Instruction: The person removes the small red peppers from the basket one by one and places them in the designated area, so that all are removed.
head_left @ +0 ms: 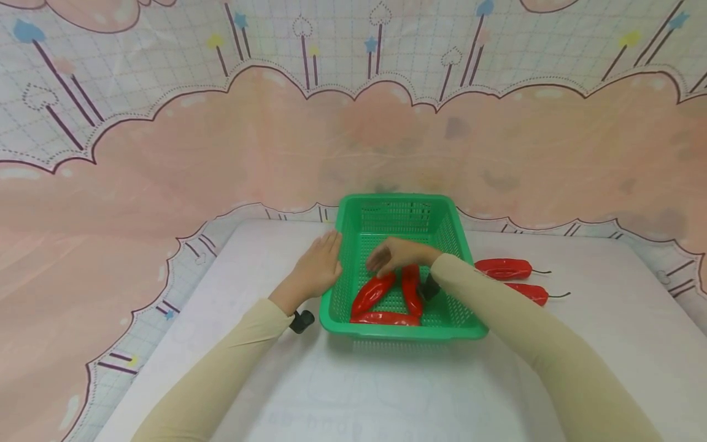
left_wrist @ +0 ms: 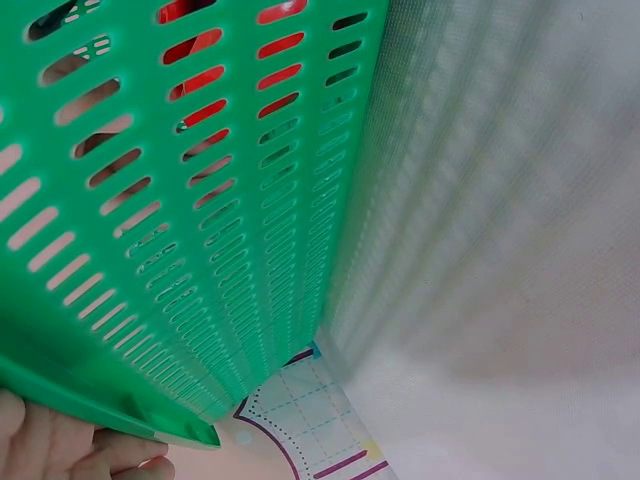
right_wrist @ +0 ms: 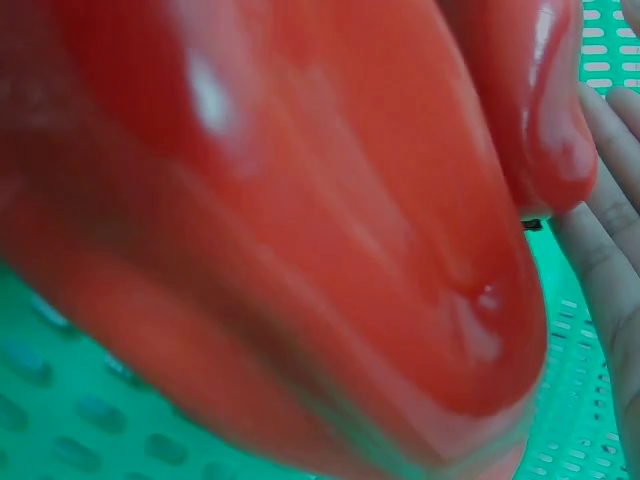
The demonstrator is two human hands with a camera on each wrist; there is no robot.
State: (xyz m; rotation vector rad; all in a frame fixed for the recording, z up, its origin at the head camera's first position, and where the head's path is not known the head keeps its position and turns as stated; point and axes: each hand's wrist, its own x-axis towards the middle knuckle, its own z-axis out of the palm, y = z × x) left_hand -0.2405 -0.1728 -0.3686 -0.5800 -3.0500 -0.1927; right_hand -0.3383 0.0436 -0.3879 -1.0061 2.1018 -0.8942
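My left hand (head_left: 318,264) rests with extended fingers along the left rim of a green plastic basket (head_left: 466,245). In the left wrist view its fingers (left_wrist: 45,445) lie against the rim, outside the slotted wall. The right hand (head_left: 399,253) reaches down inside the basket, over the upper end of a red pepper (head_left: 371,296). A second red pepper (head_left: 411,291) lies beside that one, and a third red pepper (head_left: 386,318) lies along the near wall. In the right wrist view, loosely extended fingers (right_wrist: 600,250) are beside a pepper's rounded end (right_wrist: 560,160).
Two more red peppers, a far one (head_left: 502,268) and a nearer one (head_left: 530,291), lie on the white table (head_left: 265,399) right of the basket; the right forearm partly covers them. A patterned cloth (head_left: 309,147) hangs behind. Small dark cameras sit at both wrists.
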